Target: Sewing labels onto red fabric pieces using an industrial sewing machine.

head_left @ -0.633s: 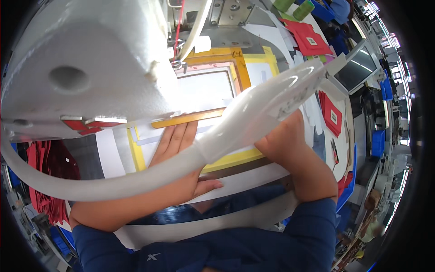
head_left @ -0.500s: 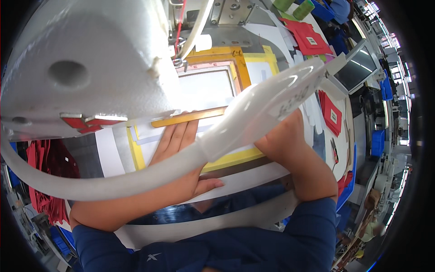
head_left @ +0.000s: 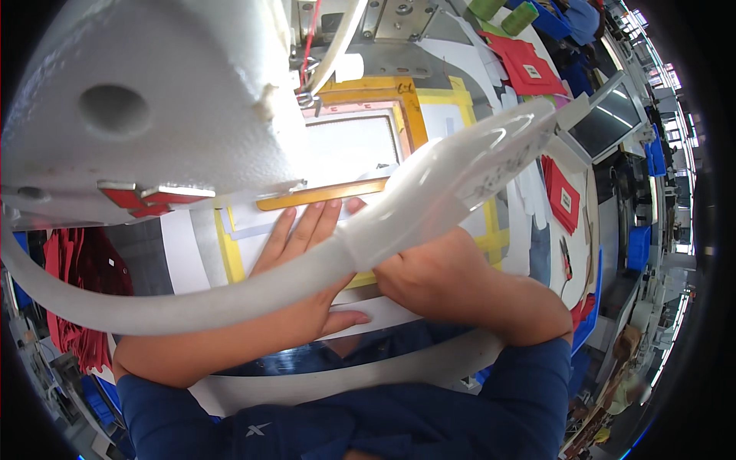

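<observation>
Bright, even overhead light, strongest on the white fabric panel and glaring off the translucent curved arm close to the lens. Soft, short shadows under the machine head; that head and the arm slightly out of focus. Heavy fisheye bending toward the rim, black corners, blurred clutter at the right edge.

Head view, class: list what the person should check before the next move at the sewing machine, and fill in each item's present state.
1. Left hand flat on the white sheet: ok.
2. Left fingers short of the yellow-framed template opening: ok.
3. Right hand pressing the template's near edge: cannot tell, a translucent hose hides it.
4. Needle area under the machine head free of fingers: ok.
5. Red fabric pieces lie apart from the template: ok.
</observation>
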`<state>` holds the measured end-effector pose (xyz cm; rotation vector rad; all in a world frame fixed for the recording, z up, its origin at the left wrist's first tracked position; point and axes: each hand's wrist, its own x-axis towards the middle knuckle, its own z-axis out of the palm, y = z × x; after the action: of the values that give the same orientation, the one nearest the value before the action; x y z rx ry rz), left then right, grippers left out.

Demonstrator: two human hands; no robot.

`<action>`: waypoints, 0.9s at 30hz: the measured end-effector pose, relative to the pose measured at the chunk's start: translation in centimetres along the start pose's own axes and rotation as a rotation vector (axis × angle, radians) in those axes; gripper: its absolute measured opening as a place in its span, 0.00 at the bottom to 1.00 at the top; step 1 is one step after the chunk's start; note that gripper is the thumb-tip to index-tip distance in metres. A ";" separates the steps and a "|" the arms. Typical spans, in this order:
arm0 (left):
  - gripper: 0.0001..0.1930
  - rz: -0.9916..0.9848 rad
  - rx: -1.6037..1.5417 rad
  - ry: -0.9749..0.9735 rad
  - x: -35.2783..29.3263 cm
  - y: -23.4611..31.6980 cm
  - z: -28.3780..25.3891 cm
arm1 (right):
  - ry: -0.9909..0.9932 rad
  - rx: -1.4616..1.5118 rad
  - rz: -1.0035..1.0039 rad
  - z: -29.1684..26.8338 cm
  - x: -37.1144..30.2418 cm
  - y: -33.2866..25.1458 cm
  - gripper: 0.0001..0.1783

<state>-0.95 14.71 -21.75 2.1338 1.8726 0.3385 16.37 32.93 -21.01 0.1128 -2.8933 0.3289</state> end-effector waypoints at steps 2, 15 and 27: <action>0.47 -0.006 0.035 -0.012 -0.1 0.2 -0.1 | -0.013 0.024 0.030 0.1 0.1 0.0 0.12; 0.49 -0.075 0.045 -0.074 0.9 0.7 -0.6 | -0.069 -0.151 0.136 -1.0 -0.7 -1.3 0.11; 0.50 -0.091 -0.083 -0.001 1.3 0.0 0.7 | 0.243 0.133 0.212 -0.6 0.8 2.6 0.15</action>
<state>-0.50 15.97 -22.41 1.9878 1.9125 0.3881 15.42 35.52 -20.79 -0.2003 -2.6444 0.5328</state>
